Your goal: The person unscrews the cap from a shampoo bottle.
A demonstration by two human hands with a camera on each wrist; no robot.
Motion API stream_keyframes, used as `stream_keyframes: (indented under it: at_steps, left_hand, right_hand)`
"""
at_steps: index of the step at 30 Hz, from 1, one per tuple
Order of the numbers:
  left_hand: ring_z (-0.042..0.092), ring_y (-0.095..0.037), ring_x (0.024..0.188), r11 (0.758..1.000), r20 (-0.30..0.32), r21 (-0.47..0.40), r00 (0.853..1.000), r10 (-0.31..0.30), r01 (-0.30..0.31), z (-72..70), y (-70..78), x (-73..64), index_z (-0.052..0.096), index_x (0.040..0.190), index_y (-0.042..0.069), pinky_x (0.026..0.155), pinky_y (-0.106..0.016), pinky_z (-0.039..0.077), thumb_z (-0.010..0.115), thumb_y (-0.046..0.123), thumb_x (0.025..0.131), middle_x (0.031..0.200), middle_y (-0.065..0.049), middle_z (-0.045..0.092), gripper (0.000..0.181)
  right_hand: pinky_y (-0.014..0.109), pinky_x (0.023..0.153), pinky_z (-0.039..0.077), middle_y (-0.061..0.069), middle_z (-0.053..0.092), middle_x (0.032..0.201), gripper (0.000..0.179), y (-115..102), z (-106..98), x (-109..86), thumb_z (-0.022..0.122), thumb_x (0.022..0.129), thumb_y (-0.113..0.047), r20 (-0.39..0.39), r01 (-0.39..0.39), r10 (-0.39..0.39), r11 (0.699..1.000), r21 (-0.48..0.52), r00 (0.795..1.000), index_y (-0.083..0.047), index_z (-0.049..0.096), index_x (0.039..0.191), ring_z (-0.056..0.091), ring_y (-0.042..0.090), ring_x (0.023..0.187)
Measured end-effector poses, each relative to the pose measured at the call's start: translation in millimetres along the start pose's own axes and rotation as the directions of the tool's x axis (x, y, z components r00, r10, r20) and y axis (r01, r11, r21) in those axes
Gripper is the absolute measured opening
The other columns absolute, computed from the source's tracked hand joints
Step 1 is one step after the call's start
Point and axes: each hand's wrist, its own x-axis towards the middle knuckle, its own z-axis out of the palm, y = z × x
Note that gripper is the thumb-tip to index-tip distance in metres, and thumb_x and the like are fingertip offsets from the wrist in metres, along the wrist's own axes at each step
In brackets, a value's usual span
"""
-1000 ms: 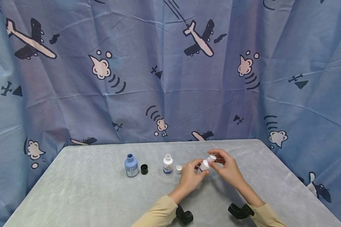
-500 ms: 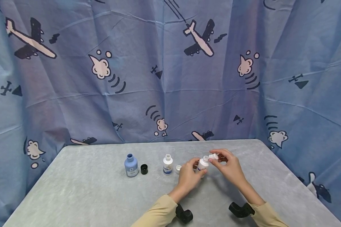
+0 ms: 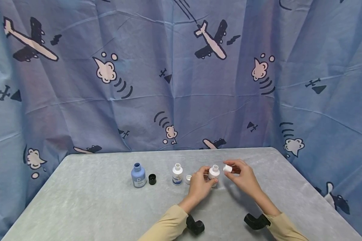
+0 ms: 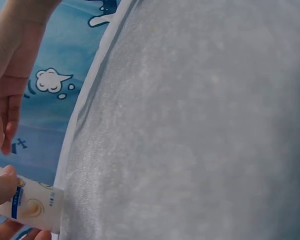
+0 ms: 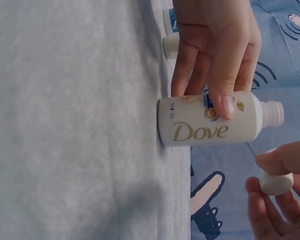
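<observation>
My left hand (image 3: 200, 185) grips a white Dove bottle (image 5: 215, 122) by its sides; the bottle stands upright on the table with its threaded neck uncovered. Just right of it, my right hand (image 3: 242, 175) pinches a white screw cap (image 3: 227, 168) between thumb and fingers, held apart from the neck. In the left wrist view the same bottle shows part of its label, with the thumb across it. Left of my left hand is a second white bottle (image 3: 177, 174), uncapped, and a white cap (image 3: 188, 179) partly covered by that hand.
A blue bottle (image 3: 138, 175) without a cap stands further left, with a black cap (image 3: 152, 179) beside it. The grey table (image 3: 87, 201) ends at a blue curtain (image 3: 151, 77) with airplane prints. Black wrist mounts (image 3: 195, 225) sit at both wrists.
The white cap has come off the bottle in my left hand and moved right with my right hand. The bottle has gone from tilted and raised to upright on the table.
</observation>
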Motion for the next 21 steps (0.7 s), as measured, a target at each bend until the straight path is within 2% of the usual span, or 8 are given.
stream_keyframes:
  at_steps: [5, 8, 12, 17, 21]
  left_hand:
    - [0.069, -0.016, 0.083, 1.0, 0.01, -0.029, 1.0, -0.006, 0.006, 0.3, -1.7, -0.1, 0.065, 0.109, 0.002, 0.069, -0.015, 0.053, 0.081, 0.009, 0.075, 0.093, -0.013, 0.073, 0.038]
    - [0.07, -0.018, 0.085, 1.0, 0.013, -0.021, 1.0, 0.002, -0.001, -0.7, -1.5, 0.2, 0.064, 0.11, 0.002, 0.071, -0.017, 0.054, 0.08, 0.008, 0.075, 0.095, -0.014, 0.073, 0.039]
    - [0.071, -0.02, 0.088, 1.0, 0.027, 0.007, 0.999, 0.021, -0.022, -2.8, 0.2, 0.6, 0.063, 0.112, 0.003, 0.073, -0.02, 0.055, 0.08, 0.009, 0.076, 0.097, -0.014, 0.073, 0.04]
    - [0.07, -0.022, 0.085, 0.999, 0.044, 0.037, 0.999, 0.024, -0.026, -5.6, 1.8, 0.1, 0.063, 0.112, 0.004, 0.074, -0.022, 0.054, 0.079, 0.009, 0.077, 0.097, -0.013, 0.073, 0.039]
    - [0.069, -0.021, 0.08, 0.999, 0.05, 0.052, 0.999, 0.012, -0.015, -9.2, 2.1, -1.3, 0.064, 0.112, 0.006, 0.071, -0.021, 0.052, 0.078, 0.011, 0.078, 0.097, -0.011, 0.073, 0.037]
  right_hand:
    - [0.035, 0.077, 0.055, 0.012, 0.067, 0.1, 0.031, 2, 0, 0.3, 0.076, 0.076, 0.0, 0.025, -0.009, 0.011, 0.997, -0.078, 1.0, -0.001, 0.069, 0.107, 0.061, 0.023, 0.089]
    - [0.034, 0.074, 0.054, 0.011, 0.069, 0.096, 0.03, 4, 0, 0.9, 0.076, 0.075, -0.001, 0.038, -0.008, 0.012, 0.995, -0.101, 0.999, -0.001, 0.07, 0.104, 0.061, 0.022, 0.085]
    - [0.029, 0.07, 0.054, 0.01, 0.07, 0.092, 0.028, 8, 1, 1.0, 0.076, 0.074, 0.001, 0.097, -0.03, 0.038, 0.997, -0.077, 0.995, -0.001, 0.069, 0.101, 0.062, 0.017, 0.079]
    - [0.024, 0.067, 0.054, 0.009, 0.069, 0.087, 0.026, 15, 5, -0.9, 0.074, 0.073, 0.005, 0.187, -0.053, 0.059, 0.998, -0.04, 0.981, 0.0, 0.066, 0.097, 0.062, 0.011, 0.075]
    - [0.023, 0.068, 0.055, 0.007, 0.068, 0.085, 0.024, 20, 8, -3.3, 0.073, 0.072, 0.006, 0.25, -0.04, 0.048, 0.998, -0.038, 0.967, -0.001, 0.065, 0.094, 0.064, 0.011, 0.076]
